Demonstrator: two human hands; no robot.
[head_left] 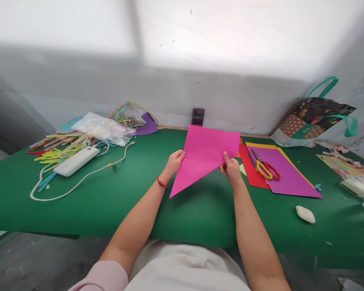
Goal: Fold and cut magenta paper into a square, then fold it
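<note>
A bright pink sheet of paper is held up over the green table, its near edge slanting to a point at lower left. My left hand pinches its left edge, thumb on top. My right hand grips the slanted right side, with the thumb on the upper face and the fingers behind. To the right of my right hand lie scissors with red and yellow handles, beside a dark pen-like tool. They rest on a red sheet and a purple sheet.
Left on the green table lie a white power bank with its cable, paper strips and a clear plastic bag. A patterned bag leans at the back right. A small white case sits at right.
</note>
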